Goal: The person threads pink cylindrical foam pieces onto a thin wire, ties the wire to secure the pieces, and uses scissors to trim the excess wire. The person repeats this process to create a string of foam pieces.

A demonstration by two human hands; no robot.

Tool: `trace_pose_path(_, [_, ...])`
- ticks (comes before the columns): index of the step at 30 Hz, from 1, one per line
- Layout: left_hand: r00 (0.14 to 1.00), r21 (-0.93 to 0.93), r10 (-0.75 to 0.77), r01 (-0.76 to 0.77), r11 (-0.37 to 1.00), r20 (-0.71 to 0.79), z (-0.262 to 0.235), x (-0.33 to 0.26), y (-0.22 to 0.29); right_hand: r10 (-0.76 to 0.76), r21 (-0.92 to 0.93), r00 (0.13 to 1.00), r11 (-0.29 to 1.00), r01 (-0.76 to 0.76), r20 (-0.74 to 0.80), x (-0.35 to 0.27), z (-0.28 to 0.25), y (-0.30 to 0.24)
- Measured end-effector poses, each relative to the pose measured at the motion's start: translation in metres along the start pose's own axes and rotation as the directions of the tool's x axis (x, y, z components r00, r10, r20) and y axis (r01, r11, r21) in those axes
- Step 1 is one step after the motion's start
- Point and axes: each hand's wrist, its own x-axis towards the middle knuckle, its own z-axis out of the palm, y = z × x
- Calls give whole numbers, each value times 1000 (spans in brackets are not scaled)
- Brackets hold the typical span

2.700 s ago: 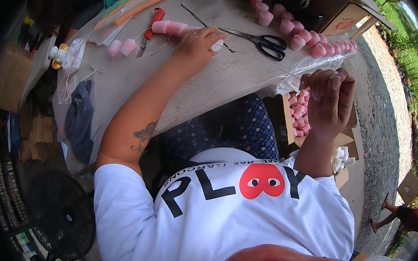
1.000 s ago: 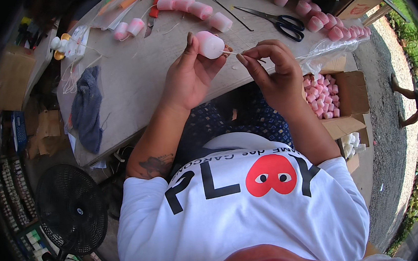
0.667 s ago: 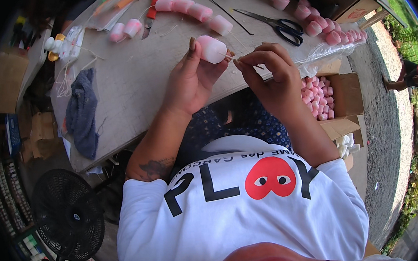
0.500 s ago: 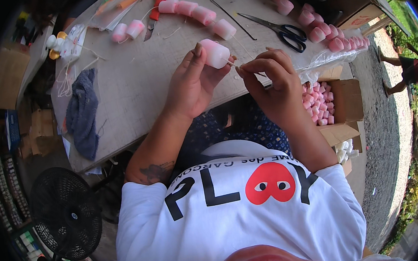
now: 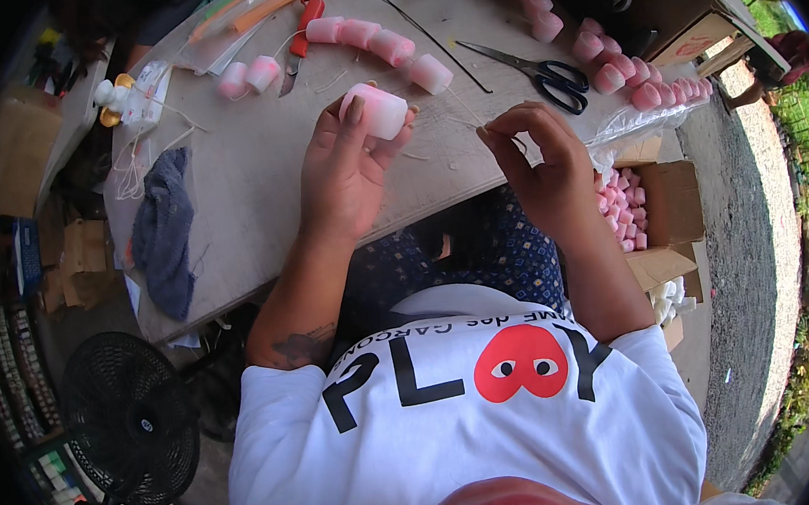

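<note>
My left hand (image 5: 346,185) grips a short, chunky pink-and-white cylinder (image 5: 380,112), foam-like in look, raised over the near part of the table. Its thumb lies along the near side. To the right, my right hand (image 5: 543,161) pinches a thin pale string (image 5: 469,107) between thumb and forefinger. That string runs up to another pink-and-white cylinder (image 5: 430,74) on the table. Several like it (image 5: 358,34) curve away in a strung row, ending at two set apart (image 5: 262,73). Whether the string passes through the held cylinder cannot be made out.
Scissors (image 5: 543,77), a thin dark rod (image 5: 432,42) and a red-handled knife (image 5: 307,20) lie on the table (image 5: 254,179). A blue-grey cloth (image 5: 164,235) hangs over its left edge. Right are more strung cylinders (image 5: 612,76) and a cardboard box (image 5: 674,200) of loose ones. A fan (image 5: 130,416) stands lower left.
My hands have moved apart: the left, with its cylinder, went left, and the right drew slightly right. The string between the held cylinder and my right fingers no longer shows.
</note>
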Motion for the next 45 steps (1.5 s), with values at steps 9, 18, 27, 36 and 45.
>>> trace_pose_path(9, [974,-32,28,-36,999,-223,-51,-4,20,45,-508,999,860,-48,-18,56,-24,79])
trace_pose_path(18, [973,93,54,-34,995,-225,-52,-7,12,471,-706,728,707,26,498,163,94,103])
trace_pose_path(27, [941,758,46,-298,580,335,-15,-21,-9,436,-648,699,760,51,566,207,82,79])
trace_pose_path(36, [569,516,-81,-789,-333,818,53,-6,-76,84,317,988,941,-121,129,161,-29,-69])
trace_pose_path(45, [491,494,54,-863,-108,869,65,8,-85,-51,883,935,351,-312,351,86,-33,-82])
